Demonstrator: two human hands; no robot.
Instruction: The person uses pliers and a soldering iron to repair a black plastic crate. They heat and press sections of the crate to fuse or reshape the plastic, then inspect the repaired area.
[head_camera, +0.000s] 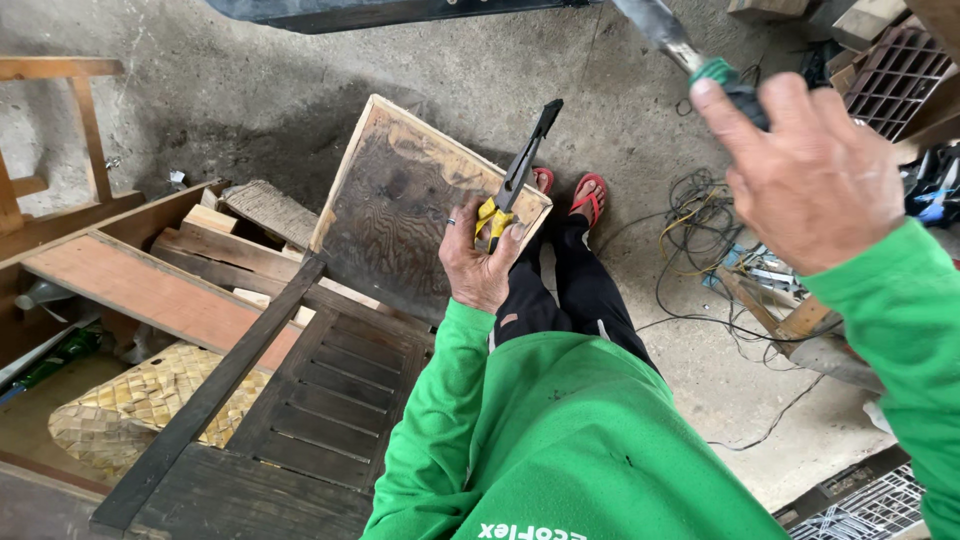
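My left hand (480, 255) grips a pair of pliers (515, 175) with yellow handles and black jaws pointing up and away. It also rests against the edge of a weathered square wooden panel (400, 200) standing tilted on the floor. My right hand (805, 165) is raised at the upper right, closed around the dark handle of a tool (690, 50) with a green collar and a metal shaft; the tool's far end is out of frame. Both sleeves are green. My feet in red sandals (588, 195) stand behind the panel.
A dark slatted wooden frame (310, 400) lies at the lower left beside planks (150, 290), wood scraps and a woven mat (130, 400). Tangled cables (700, 240) and wood pieces sit on the concrete floor at the right. Plastic crates (895, 80) are at the upper right.
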